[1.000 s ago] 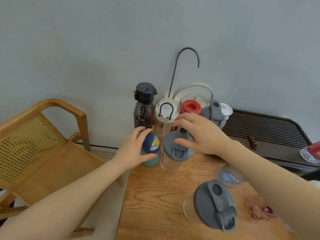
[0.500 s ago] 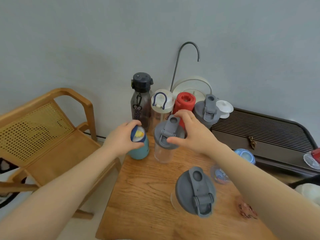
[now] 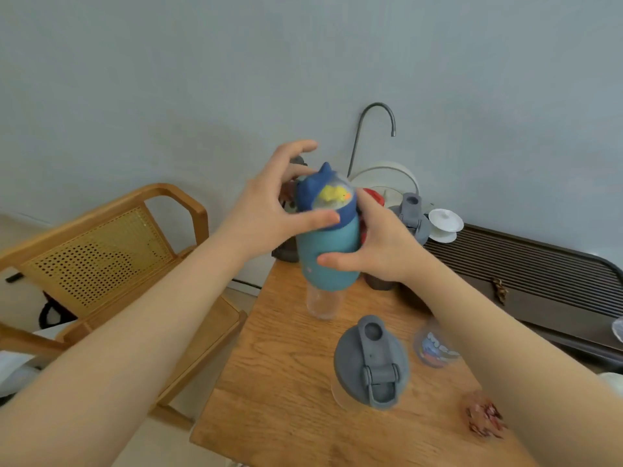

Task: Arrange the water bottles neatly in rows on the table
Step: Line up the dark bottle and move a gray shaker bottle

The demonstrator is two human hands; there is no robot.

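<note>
A small teal bottle point(image 3: 328, 256) with a dark blue cartoon lid is lifted above the wooden table point(image 3: 286, 382), tilted toward me. My left hand point(image 3: 269, 210) grips its lid and my right hand point(image 3: 381, 247) holds its body. Behind it stands a clear bottle point(image 3: 323, 303), mostly hidden. A clear bottle with a grey flip lid point(image 3: 371, 362) stands nearer me. In the back row I see part of a red-lidded bottle point(image 3: 374, 197), a grey-lidded bottle point(image 3: 413, 214) and a dark bottle point(image 3: 286, 254), partly covered by my hands.
A small blue cartoon cup point(image 3: 435, 348) and a clear glass with red bits point(image 3: 485, 419) stand at the right of the table. A dark slatted tea tray point(image 3: 539, 271), a white lidded cup point(image 3: 445, 224) and a curved tap point(image 3: 374, 129) are behind. A wooden chair point(image 3: 101, 251) stands left.
The teal bottle has been lifted off the table and raised toward me. My right hand left the grey-lidded clear bottle and took hold of the teal bottle's body.
</note>
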